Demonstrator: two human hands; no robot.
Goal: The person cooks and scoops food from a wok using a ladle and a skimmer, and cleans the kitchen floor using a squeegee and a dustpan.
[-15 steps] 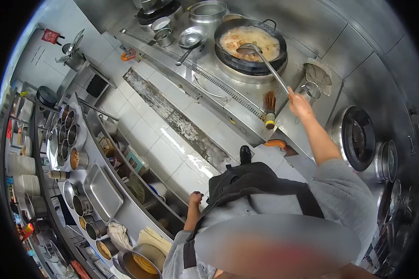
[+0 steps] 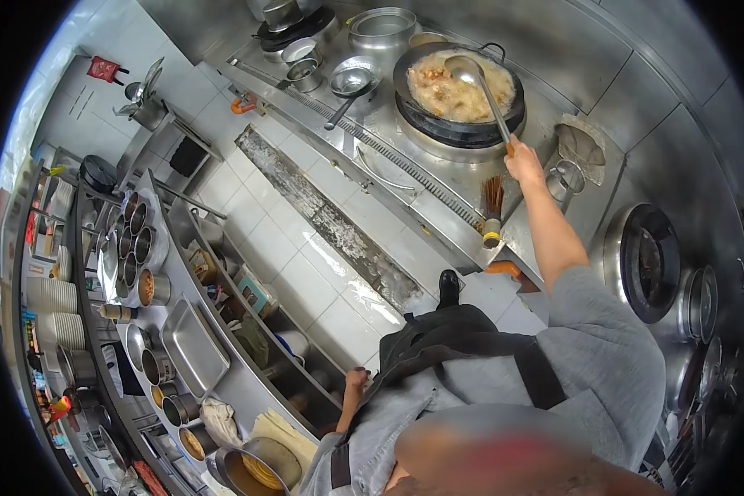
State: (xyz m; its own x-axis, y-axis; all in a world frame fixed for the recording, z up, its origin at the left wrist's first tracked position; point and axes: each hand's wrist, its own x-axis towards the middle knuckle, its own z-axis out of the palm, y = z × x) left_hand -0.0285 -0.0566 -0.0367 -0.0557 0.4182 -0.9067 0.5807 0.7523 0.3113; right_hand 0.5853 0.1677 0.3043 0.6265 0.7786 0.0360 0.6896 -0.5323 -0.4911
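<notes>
Liable to slop bubbling liquid (image 2: 445,97) over the rim of the wok (image 2: 402,78) if stirred too briskly with the ladle (image 2: 490,102). Clamped at the handle end in the right hand (image 2: 522,161), with bowl inside the wok. Pointing bowl-first away from the body, with long axis slanting up and slightly left across the view. Too small at the left hand (image 2: 356,379), beside the apron (image 2: 438,337), to tell whether closed.

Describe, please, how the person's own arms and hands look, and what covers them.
The right hand is ungloved, and the right forearm is bare below a plain, short grey sleeve. The left hand also looks ungloved; finer details there are too small to tell.
</notes>
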